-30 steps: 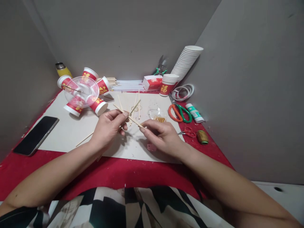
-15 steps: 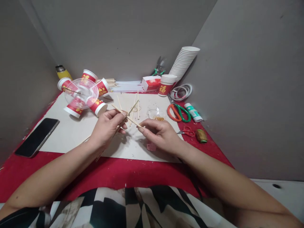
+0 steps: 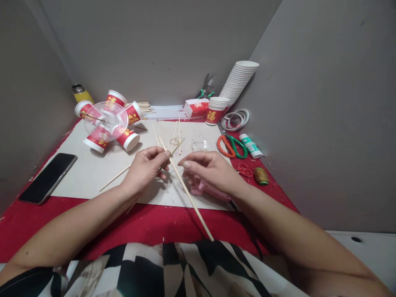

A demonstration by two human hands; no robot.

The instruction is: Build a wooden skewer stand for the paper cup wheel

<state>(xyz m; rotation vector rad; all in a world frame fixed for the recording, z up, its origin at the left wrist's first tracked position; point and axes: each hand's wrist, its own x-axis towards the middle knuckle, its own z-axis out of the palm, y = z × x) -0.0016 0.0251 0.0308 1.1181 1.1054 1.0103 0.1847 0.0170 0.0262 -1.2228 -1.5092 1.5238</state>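
My left hand (image 3: 151,163) is closed in a pinch on wooden sticks that cross at the fingertips. One pale stick (image 3: 193,201) slants from the pinch down to the right, reaching my clothing. Another, darker stick (image 3: 177,146) points up and right from the same fingers. My right hand (image 3: 210,169) hovers just right of the crossing, fingers curved and slightly apart, with nothing visible in them. Beneath it lies a pink glue gun (image 3: 213,191), partly hidden by the hand. Several loose sticks and thin rubber bands (image 3: 174,141) lie on the white board (image 3: 89,177) behind.
On the left are a phone (image 3: 48,178) and red paper cups joined to a clear plastic disc (image 3: 123,130). Stacked cups (image 3: 238,82) lean at the back right. Orange-and-green scissors (image 3: 227,147), small red scissors (image 3: 244,170), a thread spool (image 3: 261,176) and a coiled cable (image 3: 236,120) line the right.
My right hand has let go of the pale stick and moved slightly off it. That stick has turned and now extends down to the right. More of the glue gun shows.
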